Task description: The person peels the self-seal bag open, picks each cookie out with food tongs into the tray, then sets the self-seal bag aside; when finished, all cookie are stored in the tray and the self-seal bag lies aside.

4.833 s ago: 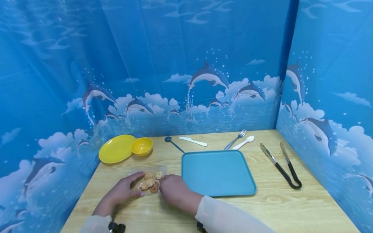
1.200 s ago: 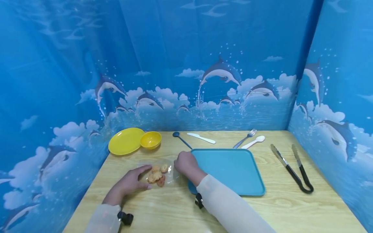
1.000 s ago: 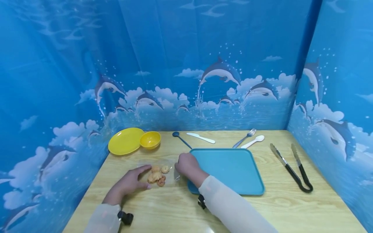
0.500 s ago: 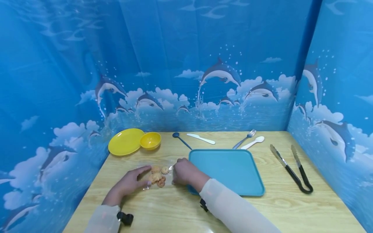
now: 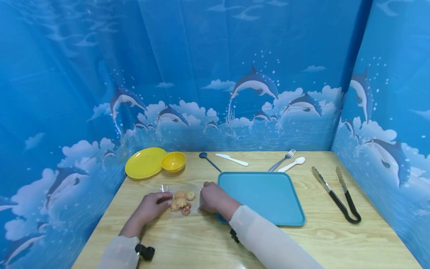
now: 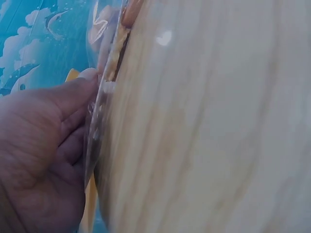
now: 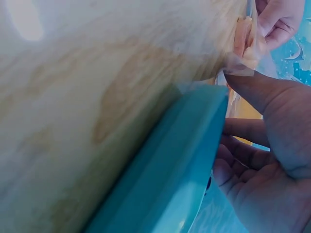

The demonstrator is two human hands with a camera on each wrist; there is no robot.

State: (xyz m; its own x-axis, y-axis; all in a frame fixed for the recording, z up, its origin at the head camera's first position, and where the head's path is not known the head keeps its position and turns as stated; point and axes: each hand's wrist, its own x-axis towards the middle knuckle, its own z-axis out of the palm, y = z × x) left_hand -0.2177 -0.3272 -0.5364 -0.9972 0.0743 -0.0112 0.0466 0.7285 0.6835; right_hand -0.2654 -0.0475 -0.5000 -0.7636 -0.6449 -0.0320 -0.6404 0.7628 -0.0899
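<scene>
A clear plastic bag (image 5: 195, 210) with several cookies (image 5: 180, 202) inside lies on the table, left of the teal tray (image 5: 263, 198). My left hand (image 5: 152, 205) holds its left part, and the left wrist view shows the thumb against the film with the other fingers curled (image 6: 43, 131). At the bag's right end, my right hand (image 5: 215, 198) pinches the film beside the tray's left edge. The right wrist view has that thumb (image 7: 252, 87) on the crinkled plastic, fingers bent below it. The bag's right edge is hidden in the head view.
A yellow plate (image 5: 145, 163) and a yellow bowl (image 5: 173, 162) stand at back left. Behind the tray lie a dark spoon (image 5: 209, 161), a white knife (image 5: 231, 160), a fork (image 5: 282, 160) and a white spoon (image 5: 292, 164). Black-handled tongs (image 5: 337, 196) lie on the right.
My left thumb and fingers have drawn together onto the bag from a wider spread. My right hand, after shifting toward the tray's left edge, has dropped slightly nearer along the bag's end.
</scene>
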